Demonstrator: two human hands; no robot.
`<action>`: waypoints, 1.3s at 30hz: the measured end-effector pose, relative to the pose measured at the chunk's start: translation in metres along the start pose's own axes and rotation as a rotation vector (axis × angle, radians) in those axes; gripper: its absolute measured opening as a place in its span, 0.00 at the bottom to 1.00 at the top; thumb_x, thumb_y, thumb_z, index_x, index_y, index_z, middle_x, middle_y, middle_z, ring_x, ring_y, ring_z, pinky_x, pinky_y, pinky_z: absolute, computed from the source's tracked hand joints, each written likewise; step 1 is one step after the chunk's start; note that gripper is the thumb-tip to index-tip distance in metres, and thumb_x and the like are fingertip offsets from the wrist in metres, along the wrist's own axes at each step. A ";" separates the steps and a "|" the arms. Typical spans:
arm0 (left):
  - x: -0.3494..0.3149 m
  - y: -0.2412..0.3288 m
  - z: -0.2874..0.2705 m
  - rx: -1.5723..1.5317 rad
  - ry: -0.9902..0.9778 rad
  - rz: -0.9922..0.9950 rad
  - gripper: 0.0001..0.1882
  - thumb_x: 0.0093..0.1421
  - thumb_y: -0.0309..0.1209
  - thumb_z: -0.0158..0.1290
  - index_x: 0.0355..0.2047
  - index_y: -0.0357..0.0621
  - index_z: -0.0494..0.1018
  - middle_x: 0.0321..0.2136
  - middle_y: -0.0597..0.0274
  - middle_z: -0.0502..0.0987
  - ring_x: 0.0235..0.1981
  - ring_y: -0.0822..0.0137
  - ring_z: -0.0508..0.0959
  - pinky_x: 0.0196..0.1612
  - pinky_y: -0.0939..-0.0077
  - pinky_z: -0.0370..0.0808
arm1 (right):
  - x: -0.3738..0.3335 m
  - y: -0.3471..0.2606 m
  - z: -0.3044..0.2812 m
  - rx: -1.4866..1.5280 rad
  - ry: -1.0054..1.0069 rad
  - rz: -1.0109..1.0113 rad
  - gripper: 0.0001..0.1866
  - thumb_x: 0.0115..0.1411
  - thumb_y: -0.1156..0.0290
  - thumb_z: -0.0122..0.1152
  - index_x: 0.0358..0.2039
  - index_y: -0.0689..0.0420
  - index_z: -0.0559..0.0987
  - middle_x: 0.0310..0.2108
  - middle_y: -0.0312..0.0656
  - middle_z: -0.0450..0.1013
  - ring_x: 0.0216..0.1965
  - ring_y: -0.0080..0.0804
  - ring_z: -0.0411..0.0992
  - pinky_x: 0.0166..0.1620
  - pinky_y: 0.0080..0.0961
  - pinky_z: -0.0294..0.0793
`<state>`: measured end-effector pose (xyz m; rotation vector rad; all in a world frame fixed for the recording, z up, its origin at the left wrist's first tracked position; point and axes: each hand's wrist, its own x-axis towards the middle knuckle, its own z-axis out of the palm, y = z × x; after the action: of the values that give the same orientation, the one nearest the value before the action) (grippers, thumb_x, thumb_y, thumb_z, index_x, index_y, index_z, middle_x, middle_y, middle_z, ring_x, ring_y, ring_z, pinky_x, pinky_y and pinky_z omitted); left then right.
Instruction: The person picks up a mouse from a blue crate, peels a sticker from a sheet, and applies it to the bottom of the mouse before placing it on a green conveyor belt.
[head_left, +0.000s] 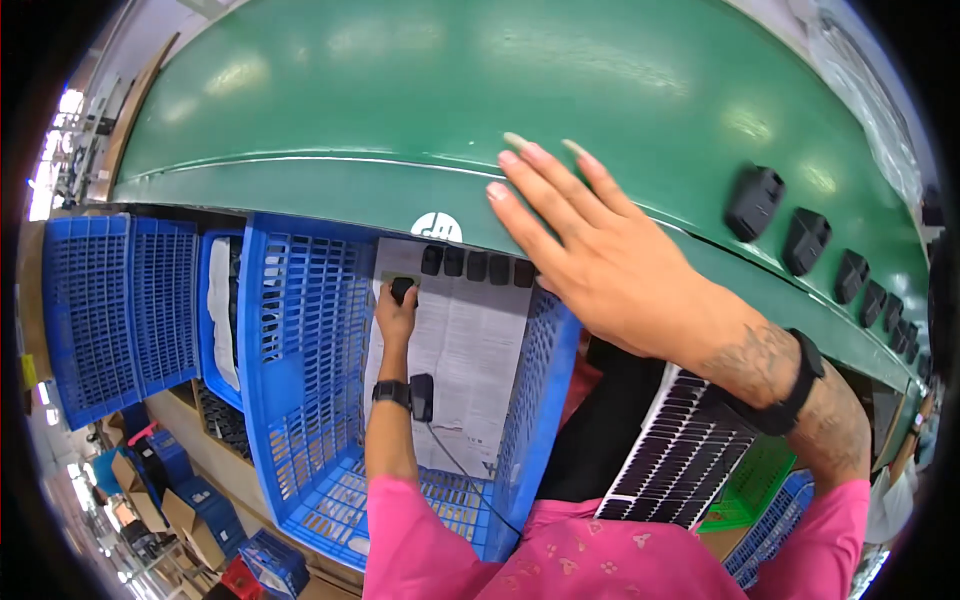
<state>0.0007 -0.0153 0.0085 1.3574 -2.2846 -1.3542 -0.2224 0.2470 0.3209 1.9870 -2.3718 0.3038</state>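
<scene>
My left hand (396, 318) reaches down into a blue plastic crate (310, 340). Its fingers are closed around a small black plastic casing (403, 289), held over a printed paper sheet (465, 365) that lines the crate. Just beyond, a row of similar black casings (476, 266) lies along the crate's far end. My right hand (610, 262) holds nothing; its fingers are stretched out over the front edge of the green table (420, 100). A black box with a grey cable (422, 398) is beside my left wrist; whether it is fixed there I cannot tell.
More black casings (806, 240) stand in a line along the table's right edge. Further blue crates (120, 310) are at the left. Beneath my right arm are a dark panel with white slots (680, 450) and a green crate (750, 490). Cardboard boxes (190, 520) stand at lower left.
</scene>
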 end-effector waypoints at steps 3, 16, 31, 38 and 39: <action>0.034 -0.029 0.042 0.328 0.179 0.089 0.20 0.51 0.34 0.59 0.40 0.35 0.71 0.30 0.44 0.77 0.32 0.46 0.78 0.36 0.62 0.74 | 0.002 0.002 -0.002 0.004 -0.110 0.066 0.32 0.53 0.71 0.54 0.59 0.65 0.59 0.62 0.56 0.51 0.66 0.49 0.47 0.64 0.46 0.47; 0.109 -0.239 0.144 -0.203 -0.207 -0.086 0.22 0.65 0.36 0.37 0.59 0.45 0.60 0.60 0.55 0.60 0.60 0.59 0.60 0.63 0.60 0.56 | 0.018 -0.002 -0.005 -0.021 -0.301 0.149 0.28 0.54 0.78 0.49 0.58 0.58 0.61 0.61 0.54 0.55 0.63 0.55 0.53 0.61 0.55 0.51; -0.047 0.131 -0.008 -0.188 0.320 0.357 0.09 0.61 0.29 0.48 0.33 0.34 0.71 0.26 0.63 0.72 0.21 0.75 0.67 0.24 0.82 0.64 | -0.001 -0.006 0.016 0.026 0.111 0.130 0.32 0.53 0.69 0.49 0.60 0.61 0.59 0.63 0.51 0.52 0.66 0.44 0.49 0.64 0.46 0.47; -0.162 0.393 -0.012 -0.485 -0.258 0.717 0.12 0.62 0.31 0.46 0.43 0.36 0.67 0.26 0.65 0.67 0.21 0.80 0.63 0.23 0.86 0.60 | -0.056 -0.061 0.015 0.035 0.309 0.302 0.28 0.54 0.69 0.46 0.54 0.69 0.65 0.59 0.54 0.58 0.63 0.45 0.53 0.63 0.41 0.50; -0.166 0.413 -0.001 -0.597 -0.443 0.609 0.14 0.63 0.31 0.46 0.45 0.36 0.66 0.27 0.65 0.68 0.21 0.80 0.64 0.24 0.86 0.61 | -0.082 -0.075 -0.016 -0.021 0.239 0.264 0.26 0.53 0.69 0.47 0.51 0.69 0.68 0.56 0.54 0.61 0.61 0.44 0.56 0.63 0.41 0.51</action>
<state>-0.1598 0.1845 0.3717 0.1697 -1.9799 -1.9710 -0.1359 0.3175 0.3339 1.5281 -2.4633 0.4914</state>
